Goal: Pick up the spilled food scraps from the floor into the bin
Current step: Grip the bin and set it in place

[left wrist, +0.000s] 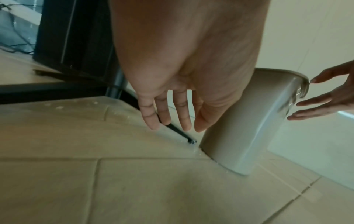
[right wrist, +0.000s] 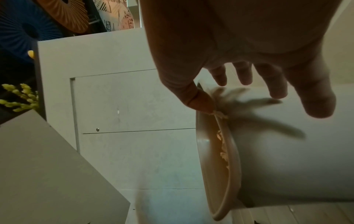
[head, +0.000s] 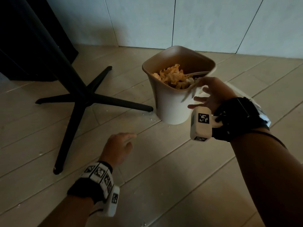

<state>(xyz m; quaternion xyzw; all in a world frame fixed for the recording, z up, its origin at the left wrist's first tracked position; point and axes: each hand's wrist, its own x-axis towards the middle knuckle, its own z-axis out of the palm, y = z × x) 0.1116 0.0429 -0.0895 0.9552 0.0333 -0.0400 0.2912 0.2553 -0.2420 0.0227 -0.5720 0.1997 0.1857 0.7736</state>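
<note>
Right-hand grip [head: 211, 94]: released, fingers spread, thumb tip touching the bin [head: 172, 104] at its near rim; pale scraps [right wrist: 249, 106] blur just under your fingers, outside the rim. Cannot tell whether they are falling or hanging on the lip. Left-hand grip [head: 119, 148]: relaxed, holding nothing, low over the floor [head: 164, 177] beside the bin's base.

Bin stands upright on the floor, already well filled with orange-tinted food scraps [head: 172, 76]; a pale utensil [head: 195, 73] lies across the heap.

Risks:
- The load sits right at the rim's edge, so pieces may slide down the outer wall back to the floor.
- Your thumb pushes on a light, top-heavy bin, which could tip or shift it.
- Crumbs [head: 150, 117] remain by the table leg [head: 124, 104], and that leg crowds your left hand's reach.
</note>
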